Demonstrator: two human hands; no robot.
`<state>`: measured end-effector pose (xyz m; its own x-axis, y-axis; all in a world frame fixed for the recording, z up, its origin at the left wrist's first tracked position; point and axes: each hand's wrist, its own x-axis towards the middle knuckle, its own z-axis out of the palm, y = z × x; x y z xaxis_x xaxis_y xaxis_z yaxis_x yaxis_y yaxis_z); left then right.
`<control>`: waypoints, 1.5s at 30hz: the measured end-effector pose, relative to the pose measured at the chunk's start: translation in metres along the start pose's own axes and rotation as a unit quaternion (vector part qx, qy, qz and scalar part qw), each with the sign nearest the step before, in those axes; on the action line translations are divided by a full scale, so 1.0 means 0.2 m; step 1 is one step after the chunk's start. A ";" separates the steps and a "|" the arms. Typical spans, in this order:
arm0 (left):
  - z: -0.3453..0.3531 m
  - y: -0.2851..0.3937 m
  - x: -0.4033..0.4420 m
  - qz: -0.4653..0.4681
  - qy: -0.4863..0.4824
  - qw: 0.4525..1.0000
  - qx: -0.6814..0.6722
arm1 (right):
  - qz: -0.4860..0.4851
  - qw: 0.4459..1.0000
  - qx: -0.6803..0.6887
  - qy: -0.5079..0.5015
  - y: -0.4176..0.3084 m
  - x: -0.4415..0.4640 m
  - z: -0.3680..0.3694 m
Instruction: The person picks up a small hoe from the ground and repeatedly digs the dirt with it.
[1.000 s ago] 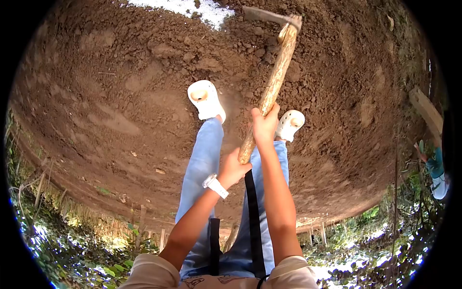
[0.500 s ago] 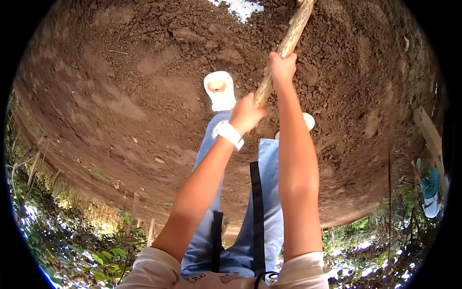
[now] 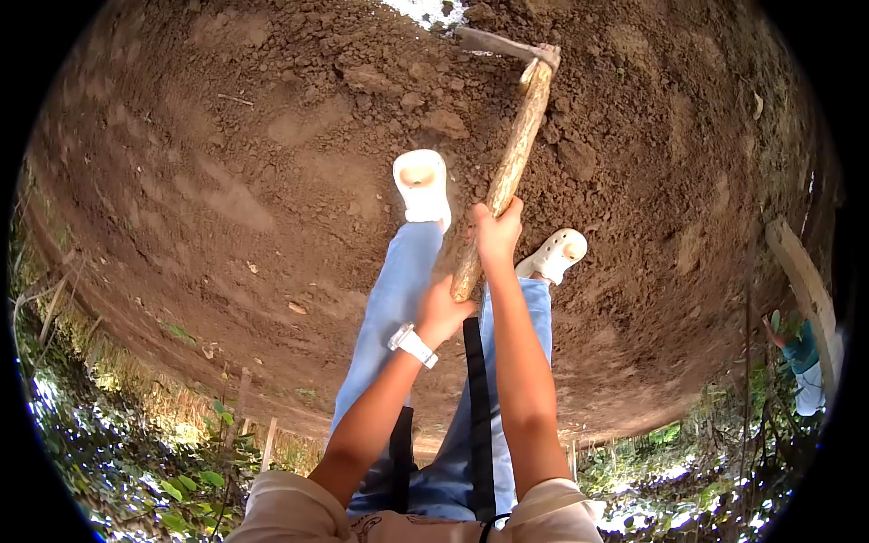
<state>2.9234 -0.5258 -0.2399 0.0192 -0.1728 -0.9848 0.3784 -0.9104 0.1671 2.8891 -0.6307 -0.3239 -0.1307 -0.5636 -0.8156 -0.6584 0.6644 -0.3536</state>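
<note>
Both my hands are wrapped around the thick wooden handle of a hoe (image 3: pixel 518 149). My left hand (image 3: pixel 444 310), with a white watch on its wrist, grips the handle's near end. Farther up the handle is my right hand (image 3: pixel 497 233), also closed on it. The hoe's metal blade (image 3: pixel 498 42) juts left from the far end, just over or touching the loose brown soil (image 3: pixel 389 81); I cannot tell which. White material (image 3: pixel 427 9) lies on the soil beside the blade tip, partly cut off by the top edge.
My feet in white clogs (image 3: pixel 422 185) stand on the soil, the right one close to the handle. At the right edge are a wooden post (image 3: pixel 804 271) and a person (image 3: pixel 804 362) in a teal top. Leafy plants (image 3: pixel 195 484) and stakes border the ground.
Both hands have drawn the hoe back toward my body, and its blade has come into view near the white material. The right clog now shows more fully.
</note>
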 end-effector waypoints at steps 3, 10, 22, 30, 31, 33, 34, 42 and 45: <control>-0.04 0.02 0.09 0.121 0.047 0.991 0.035 | -0.064 0.997 0.024 0.021 -0.11 0.06 0.02; -0.37 0.53 0.31 0.174 0.028 0.984 0.019 | -0.115 0.984 0.136 -0.005 -0.64 0.30 0.24; -0.48 0.27 -0.01 0.111 0.110 0.977 -0.147 | -0.076 0.984 0.058 -0.151 -0.58 -0.08 0.50; -0.57 0.64 0.04 0.147 0.195 0.946 -0.214 | -0.121 0.957 0.022 -0.261 -1.07 -0.08 0.61; -0.56 0.68 0.03 0.152 0.210 0.942 -0.215 | -0.121 0.954 0.031 -0.272 -1.08 -0.07 0.60; -0.57 0.70 -0.02 0.139 0.204 0.947 -0.204 | -0.095 0.954 0.050 -0.279 -1.10 -0.10 0.58; -0.59 0.71 -0.07 0.121 0.194 0.954 -0.192 | -0.091 0.955 0.061 -0.277 -1.09 -0.12 0.57; -0.85 0.97 -0.24 0.079 0.048 0.995 0.033 | 0.057 0.965 0.241 -0.082 -1.17 -0.16 0.43; -0.94 1.20 -0.13 0.082 -0.046 0.985 0.146 | 0.112 0.930 0.349 -0.009 -1.26 -0.06 0.38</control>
<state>3.1880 -0.6693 -0.1825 -0.0316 -0.3484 -0.9368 0.0954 -0.9341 0.3441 3.1125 -0.7543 -0.2594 -0.1899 -0.3681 -0.9102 0.0265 0.9248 -0.3796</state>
